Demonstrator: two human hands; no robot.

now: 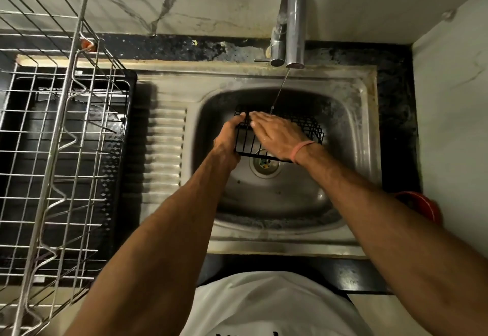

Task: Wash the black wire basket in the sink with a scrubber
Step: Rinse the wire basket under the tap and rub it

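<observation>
Here, left-hand fingers (241,116) curled over the near-left rim of the black wire basket (311,127), gripping it; right-hand fingers (260,119) straight and flat, pressed across the top wires, holding nothing. Left hand (227,138) at the basket's left edge, right hand (280,137) laid over its middle, pink band (303,149) on that wrist. Basket held above the drain (264,165) inside the stainless steel sink (369,129), under a thin stream of water (280,90) from the curved chrome tap (293,18). No scrubber in view, so likely a rinse or rub by bare palm. Best done by keeping the left grip firm, tilting the basket so water runs along the wires, sweeping the flat palm with the wire direction, turning to reach each side. Beyond the sink, a silver wire dish rack (52,124) on the dark bench (396,84), a red round object (422,203) at the right. Dark lettering at the hem of the white shirt (264,309), cut off and unreadable; no brands or labels legible elsewhere.
</observation>
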